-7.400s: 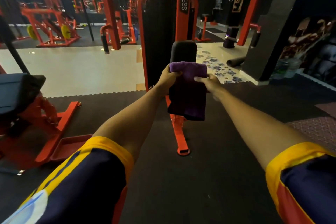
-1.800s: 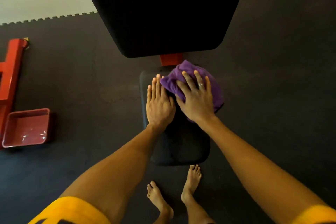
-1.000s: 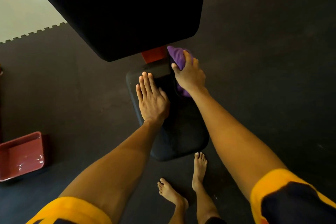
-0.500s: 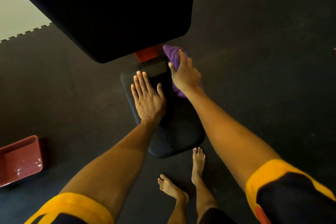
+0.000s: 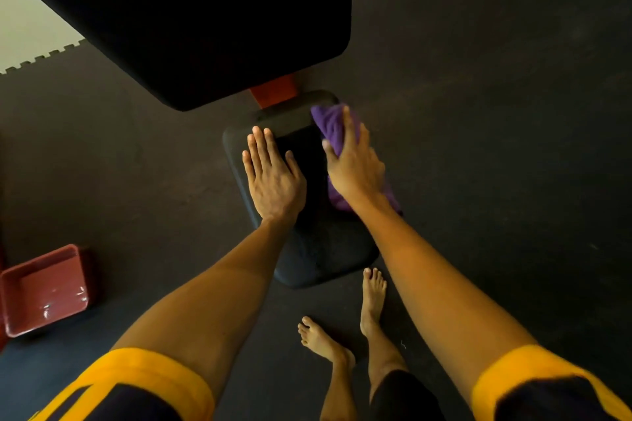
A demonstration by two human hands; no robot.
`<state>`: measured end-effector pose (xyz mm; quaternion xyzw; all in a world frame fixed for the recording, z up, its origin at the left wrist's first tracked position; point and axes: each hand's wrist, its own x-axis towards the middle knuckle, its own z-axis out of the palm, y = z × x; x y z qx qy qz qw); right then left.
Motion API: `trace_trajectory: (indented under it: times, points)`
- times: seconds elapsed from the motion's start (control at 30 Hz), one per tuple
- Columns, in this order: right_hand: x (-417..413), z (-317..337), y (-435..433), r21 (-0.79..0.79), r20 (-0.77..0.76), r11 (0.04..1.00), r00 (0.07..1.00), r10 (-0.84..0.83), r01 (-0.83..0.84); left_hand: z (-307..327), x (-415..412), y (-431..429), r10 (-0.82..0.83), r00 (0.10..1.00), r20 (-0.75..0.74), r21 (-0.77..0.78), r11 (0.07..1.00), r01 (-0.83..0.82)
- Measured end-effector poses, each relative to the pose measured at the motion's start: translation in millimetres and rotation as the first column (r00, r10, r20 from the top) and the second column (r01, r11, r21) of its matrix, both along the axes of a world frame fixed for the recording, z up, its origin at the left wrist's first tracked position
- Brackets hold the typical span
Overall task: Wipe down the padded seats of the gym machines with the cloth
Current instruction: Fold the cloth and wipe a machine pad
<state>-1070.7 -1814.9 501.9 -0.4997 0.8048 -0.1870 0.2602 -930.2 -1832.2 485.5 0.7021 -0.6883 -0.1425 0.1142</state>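
Cloth [image 5: 333, 128], bunched purple, on matte seat [image 5: 325, 243]

The cloth [image 5: 333, 126] right of centre is soft purple fabric, crumpled and matt. The seat [image 5: 318, 249] at centre is black padding with a matt, faintly grained skin (vinyl or leather, I cannot tell). The back pad [image 5: 205, 27] at the top is black, smooth and matt. The bracket [image 5: 273, 92] looks like orange painted metal. The floor [image 5: 478, 113] is dark, matt, finely rough matting. The red tray [image 5: 44, 290] at lower left is glossy, with bright glints.
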Motion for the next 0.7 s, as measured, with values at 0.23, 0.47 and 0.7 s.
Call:
trace_trajectory:
  times: [0.23, 0.47, 0.7]
  points:
    - [22.5, 8.8, 43.6, -0.023, -0.260, 0.963, 0.932, 0.253, -0.268, -0.6, 4.7, 2.7, -0.037, 0.998, -0.046, -0.013, 0.999, 0.037]
    - [-42.5, -9.4, 20.2, -0.089, -0.191, 0.841, 0.838, 0.512, -0.534, 1.9, 1.9, 3.7, -0.028, 0.996, -0.079, -0.071, 0.997, 0.022]
    - [-7.3, -3.3, 16.4, -0.061, 0.046, 0.997, 0.998, 0.047, -0.044, 0.1, 2.1, 2.9, -0.001, 0.999, -0.048, -0.065, 0.998, -0.003]
